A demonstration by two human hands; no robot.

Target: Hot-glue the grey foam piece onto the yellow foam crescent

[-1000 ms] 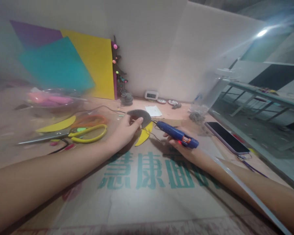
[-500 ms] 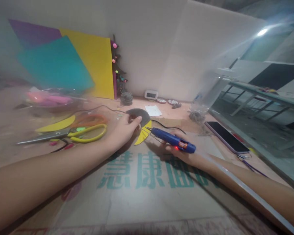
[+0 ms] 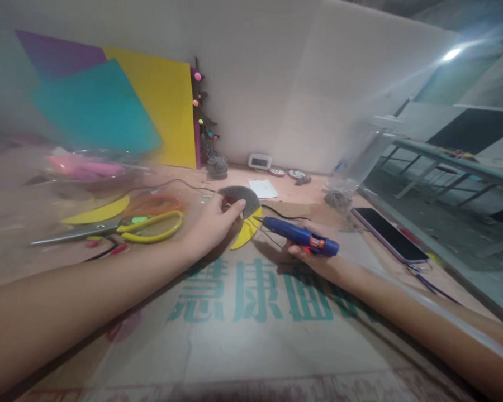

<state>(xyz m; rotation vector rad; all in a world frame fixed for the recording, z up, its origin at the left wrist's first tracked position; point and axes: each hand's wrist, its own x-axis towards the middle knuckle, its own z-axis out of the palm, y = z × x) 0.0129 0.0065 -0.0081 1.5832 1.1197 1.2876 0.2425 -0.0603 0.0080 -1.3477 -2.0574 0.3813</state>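
Note:
My left hand (image 3: 212, 226) pinches a curved piece that is part dark grey (image 3: 246, 196) and part yellow (image 3: 248, 233), a crescent with a pointed lower end. A thin cord hangs by its yellow part. In my right hand (image 3: 314, 254) is a blue glue gun (image 3: 299, 234) with a red light, its fingers wrapped round it. The gun's metal tip points left, close to the yellow part's right edge; whether they touch I cannot tell. A long clear glue stick trails from the gun's rear over the right forearm.
Yellow-handled scissors (image 3: 151, 229), orange handles and a loose yellow crescent (image 3: 96, 211) lie left. A phone (image 3: 389, 234) lies right. Coloured sheets (image 3: 159, 106), a plastic bowl (image 3: 88, 167), a small clock (image 3: 259, 161) and a twine ball (image 3: 337, 199) stand or lie further back.
The glue gun has shifted slightly right and up, its tip now nearer the yellow part's outer edge. My left hand still holds the curved piece.

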